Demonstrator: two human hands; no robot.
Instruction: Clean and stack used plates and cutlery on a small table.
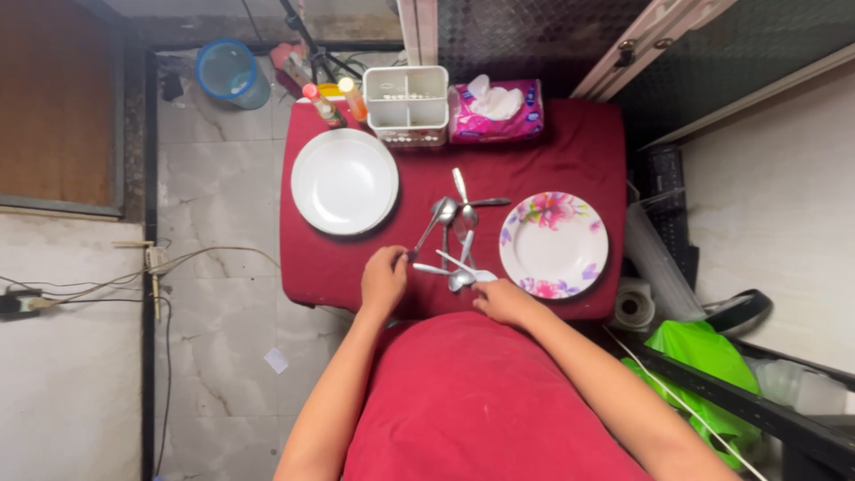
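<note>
— What is hard to read, left to right?

— The left hand (384,279) curls over a spoon handle's end; I cannot tell if it really grips. The right hand (504,299) rests half-closed at the table edge, its fingertips hidden by the white spoon (466,265).

— Materials?

— A plain round white plate (345,181), shiny metal spoons (456,230) heaped mid-table on the red cloth (570,160), and 1 glossy floral plate (553,244).

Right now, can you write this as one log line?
left hand: touching spoon handle | right hand: at white spoon | spoon pile: between white plate and flowered plate
</note>
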